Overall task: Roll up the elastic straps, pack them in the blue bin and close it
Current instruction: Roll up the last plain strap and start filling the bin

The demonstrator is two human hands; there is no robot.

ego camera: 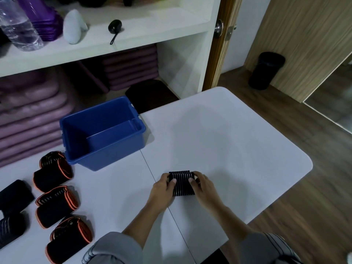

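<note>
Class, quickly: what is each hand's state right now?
Left hand: grips the striped strap at its left end.
Right hand: grips the same strap at its right end.

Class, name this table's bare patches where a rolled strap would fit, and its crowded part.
Bare: the table right of the blue bin and beyond the right hand; also the strip between bin and left hand. Crowded: the left edge, lined with rolled straps.

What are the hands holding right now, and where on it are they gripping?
One rolled black elastic strap with thin pale stripes: the left hand grips its left end, the right hand its right end, thumbs on top.
</note>
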